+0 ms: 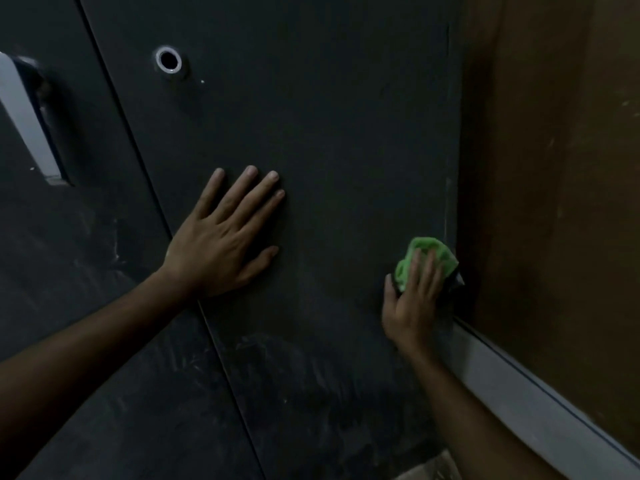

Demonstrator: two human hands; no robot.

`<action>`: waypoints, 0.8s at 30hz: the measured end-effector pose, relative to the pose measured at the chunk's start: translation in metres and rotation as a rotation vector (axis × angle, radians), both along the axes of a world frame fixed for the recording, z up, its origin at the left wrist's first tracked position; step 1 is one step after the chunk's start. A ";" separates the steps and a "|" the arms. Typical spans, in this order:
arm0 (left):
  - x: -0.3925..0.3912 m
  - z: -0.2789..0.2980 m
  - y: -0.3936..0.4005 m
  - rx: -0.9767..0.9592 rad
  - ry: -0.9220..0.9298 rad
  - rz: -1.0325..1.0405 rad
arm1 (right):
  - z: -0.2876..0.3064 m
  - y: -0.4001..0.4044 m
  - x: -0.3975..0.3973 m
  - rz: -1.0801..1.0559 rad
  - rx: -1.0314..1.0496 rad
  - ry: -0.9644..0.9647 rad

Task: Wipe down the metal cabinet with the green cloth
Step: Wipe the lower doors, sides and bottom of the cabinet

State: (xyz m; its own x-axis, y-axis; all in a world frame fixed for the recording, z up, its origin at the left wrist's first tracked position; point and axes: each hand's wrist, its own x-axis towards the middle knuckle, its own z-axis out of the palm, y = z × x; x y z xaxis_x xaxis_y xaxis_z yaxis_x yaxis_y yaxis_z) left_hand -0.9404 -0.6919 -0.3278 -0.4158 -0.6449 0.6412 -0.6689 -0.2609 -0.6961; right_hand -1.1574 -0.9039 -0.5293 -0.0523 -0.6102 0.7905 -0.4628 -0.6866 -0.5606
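Pressing flat, the fingers (427, 268) of the right hand (412, 303) lie nearly straight over the green cloth (429, 252), pushing the bunched fabric against the dark metal cabinet (329, 140) close to the right edge of its door; whether the thumb hooks into the cloth cannot be told. The left hand (221, 244) lies spread on the same door panel, its fingers (252, 199) straight and fanned, palm against the metal, holding nothing. Both bare forearms reach in from the bottom of the view. Up the door sits a round metal-rimmed hole (169, 60), and a seam (138, 140) divides this door from the neighbouring one, which carries a pale recessed handle (27, 116). Right of the cabinet stands a brown wall (554, 168) with a light strip (519, 393) at its foot. Pale smears mark the lower door.
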 end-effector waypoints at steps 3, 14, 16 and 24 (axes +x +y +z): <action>0.002 -0.001 -0.002 0.005 -0.007 0.002 | 0.069 -0.015 0.003 -0.012 0.240 -0.275; 0.005 -0.002 -0.006 0.009 -0.060 0.004 | -0.002 0.017 0.005 0.068 0.298 -0.252; 0.005 -0.003 -0.007 0.003 -0.062 0.006 | 0.017 0.010 0.007 0.054 0.443 -0.366; 0.003 -0.002 -0.005 0.010 -0.057 0.012 | 0.040 0.015 0.006 0.102 0.181 -0.114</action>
